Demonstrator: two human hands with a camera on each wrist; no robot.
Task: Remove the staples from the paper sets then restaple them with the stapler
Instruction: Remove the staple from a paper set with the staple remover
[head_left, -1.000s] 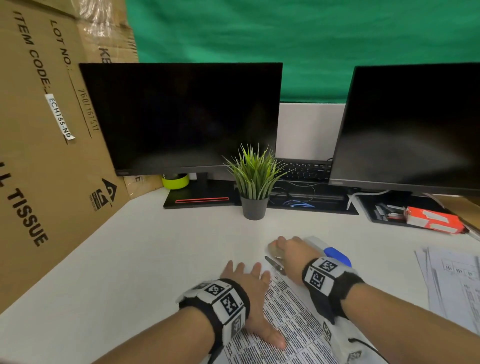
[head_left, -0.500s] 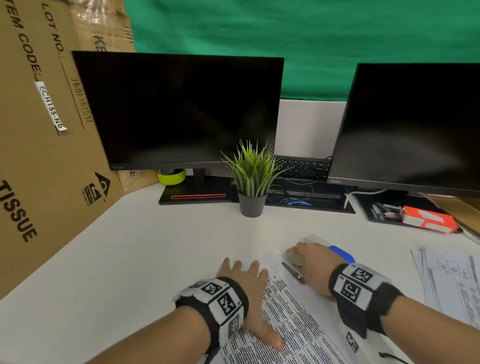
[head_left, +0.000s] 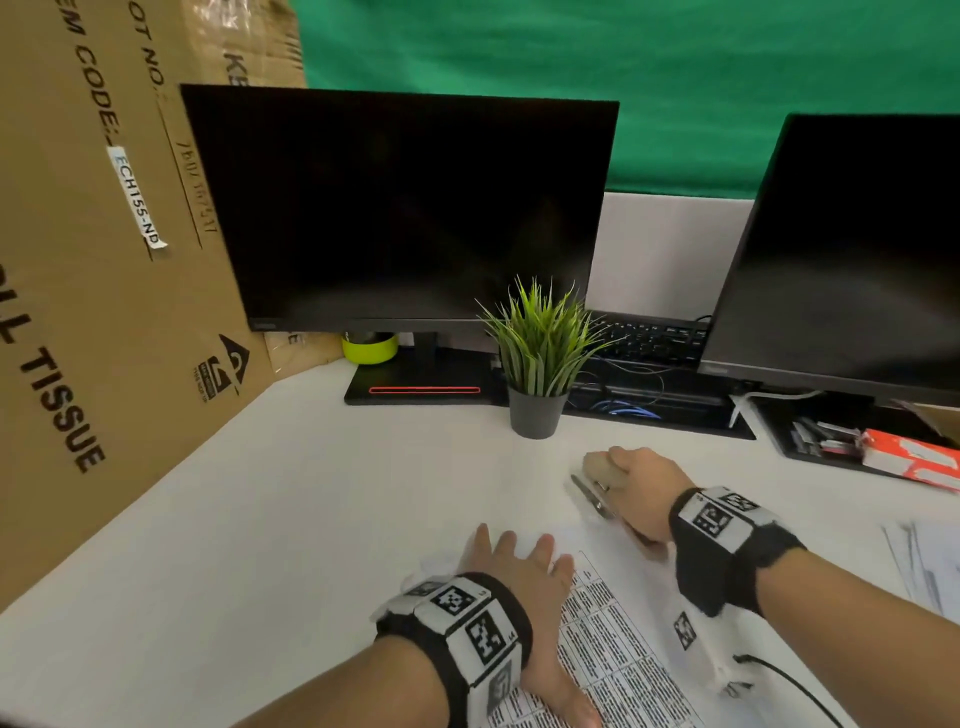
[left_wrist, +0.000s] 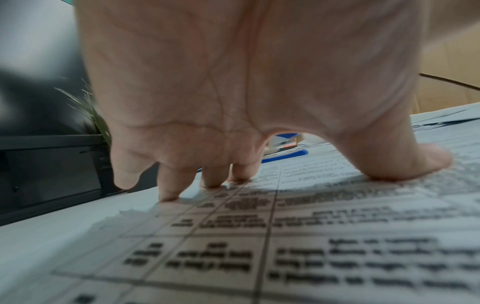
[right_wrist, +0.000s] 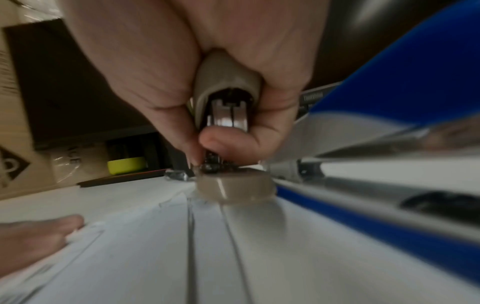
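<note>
Right hand curled tight round the beige stapler, its base on the top edge of the printed paper set, which the left hand pins flat-fingered to the white desk, potted plant beyond.

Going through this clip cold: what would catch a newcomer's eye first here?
Two dark monitors fill the back of the white desk, with a small potted plant between them. Nearer, the left hand presses flat on a printed paper set, while the right hand grips a beige stapler at its far corner.
</note>
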